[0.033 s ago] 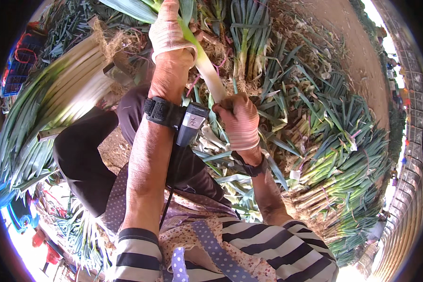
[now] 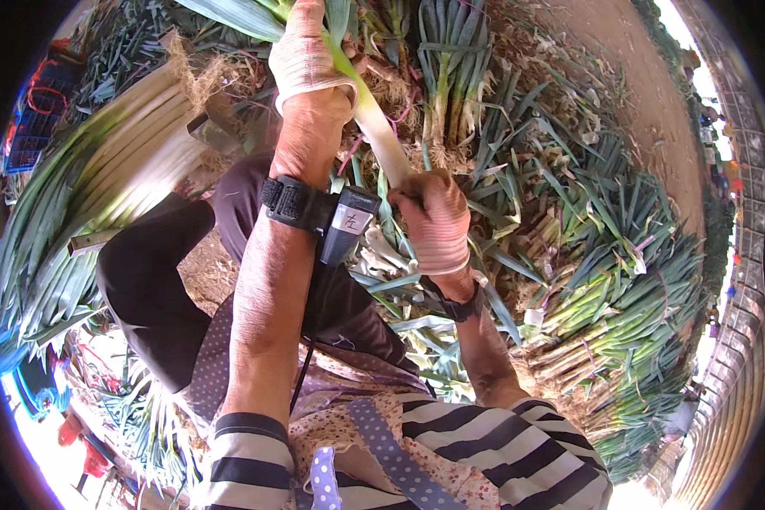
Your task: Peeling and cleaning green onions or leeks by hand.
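Note:
A single leek [image 2: 377, 136] slants between my two gloved hands, its green leaves toward the top edge and its white stem pointing down to the right. My left hand [image 2: 308, 59] is closed round it where the green turns pale. Lower down, my right hand [image 2: 436, 212] is closed on the white end, with the root tip hidden by the fingers. Left of my arms, a pile of leeks [image 2: 123, 140] with long white stems and tangled roots lies over metal bars. Both wrists wear dark straps; the left one carries a small black box [image 2: 348, 223].
Loose leaves and peelings [image 2: 561, 161] litter the ground ahead. Several tied bundles of leeks [image 2: 450, 68] stand at the top, and a big heap [image 2: 612, 314] lies on the right. A blue crate [image 2: 38, 119] sits at the far left. My bent knee [image 2: 153, 289] is beside the leek pile.

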`<state>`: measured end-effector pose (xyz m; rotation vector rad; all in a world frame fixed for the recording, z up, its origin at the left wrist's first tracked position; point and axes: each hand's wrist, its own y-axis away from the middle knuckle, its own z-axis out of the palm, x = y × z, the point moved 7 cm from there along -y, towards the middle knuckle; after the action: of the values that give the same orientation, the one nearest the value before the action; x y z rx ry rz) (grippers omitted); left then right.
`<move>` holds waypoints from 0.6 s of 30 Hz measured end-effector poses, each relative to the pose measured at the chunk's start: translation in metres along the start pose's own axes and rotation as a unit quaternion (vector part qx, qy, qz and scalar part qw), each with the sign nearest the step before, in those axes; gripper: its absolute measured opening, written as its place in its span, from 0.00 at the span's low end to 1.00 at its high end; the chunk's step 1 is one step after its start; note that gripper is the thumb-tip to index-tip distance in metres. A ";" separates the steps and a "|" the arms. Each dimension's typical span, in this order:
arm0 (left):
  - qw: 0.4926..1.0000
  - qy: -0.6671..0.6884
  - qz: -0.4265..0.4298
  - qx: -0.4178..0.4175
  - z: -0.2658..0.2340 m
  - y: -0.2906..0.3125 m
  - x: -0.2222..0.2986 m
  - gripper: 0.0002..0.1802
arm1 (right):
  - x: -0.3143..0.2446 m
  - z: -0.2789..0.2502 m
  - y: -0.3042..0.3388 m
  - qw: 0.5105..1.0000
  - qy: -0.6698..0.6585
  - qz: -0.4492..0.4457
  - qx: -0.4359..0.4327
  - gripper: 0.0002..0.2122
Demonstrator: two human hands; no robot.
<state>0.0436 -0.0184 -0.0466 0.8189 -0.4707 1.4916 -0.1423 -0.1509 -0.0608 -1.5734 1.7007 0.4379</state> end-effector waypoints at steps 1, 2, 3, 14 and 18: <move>1.000 -0.001 0.001 0.004 0.002 0.000 0.000 0.26 | -0.003 -0.007 0.001 0.999 0.030 0.002 0.044 0.18; 1.000 -0.002 0.003 0.010 0.002 0.003 0.002 0.26 | -0.006 -0.014 0.002 0.994 0.060 0.006 0.087 0.19; 1.000 -0.002 0.002 0.011 0.005 0.006 0.003 0.26 | -0.009 -0.013 -0.001 0.994 0.060 0.007 0.086 0.19; 1.000 -0.005 0.000 0.011 0.006 0.007 -0.006 0.25 | 0.010 0.002 -0.014 0.992 -0.011 0.121 -0.029 0.16; 0.999 -0.015 -0.023 0.038 -0.001 0.003 -0.009 0.25 | -0.009 0.000 -0.006 0.999 0.007 -0.029 -0.019 0.09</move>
<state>0.0402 -0.0244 -0.0534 0.9075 -0.4175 1.4632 -0.1369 -0.1459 -0.0522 -1.6535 1.6616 0.4320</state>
